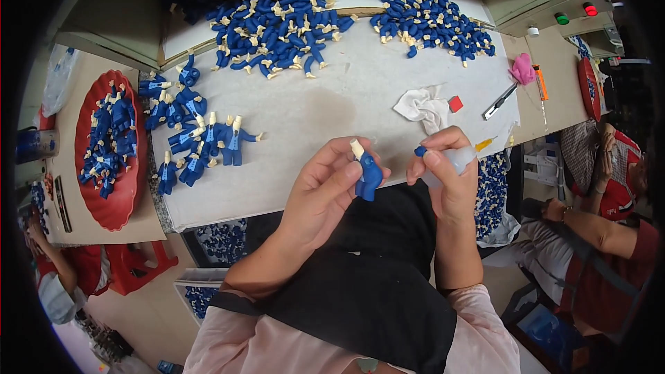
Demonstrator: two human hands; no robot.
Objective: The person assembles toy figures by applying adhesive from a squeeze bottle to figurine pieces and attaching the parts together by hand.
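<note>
My left hand is closed around a small blue doll figure with a cream neck stub, held upright between thumb and fingers above the table's near edge. To its right, my right hand pinches a small dark blue piece, probably a figure's arm, mostly hidden by the fingertips. The same hand keeps a translucent white squeeze bottle against the palm, its yellow nozzle pointing right. Figure and blue piece are apart. Several similar blue figures lie on the table to the left.
Piles of blue arms with cream hands and shorter blue parts lie at the back. A red tray of figures stands left. Rightward are a white cloth, red block, utility knife and orange item. Co-workers sit at both sides.
</note>
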